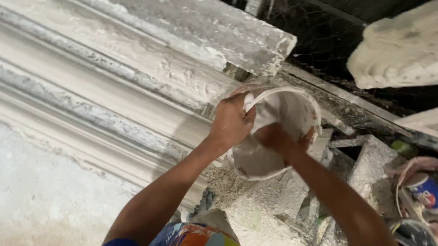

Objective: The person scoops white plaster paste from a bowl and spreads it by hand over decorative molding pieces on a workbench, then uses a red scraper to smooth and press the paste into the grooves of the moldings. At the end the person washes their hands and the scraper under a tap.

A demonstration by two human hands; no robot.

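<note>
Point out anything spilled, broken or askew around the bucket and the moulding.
Loose plaster crumbs and dust lie spilled below the white bucket, which the left hand tilts by its rim while the right hand reaches inside. The moulding looks rough and crusted, not broken.

head cam | looks steeply down | close over hands (pixel 254 130)

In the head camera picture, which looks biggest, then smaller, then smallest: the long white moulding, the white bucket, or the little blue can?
1. The long white moulding, spanning most of the picture.
2. The white bucket, gripped by the left hand and right hand.
3. The blue can, partly hidden and farther off, so its true size is unsure.
</note>
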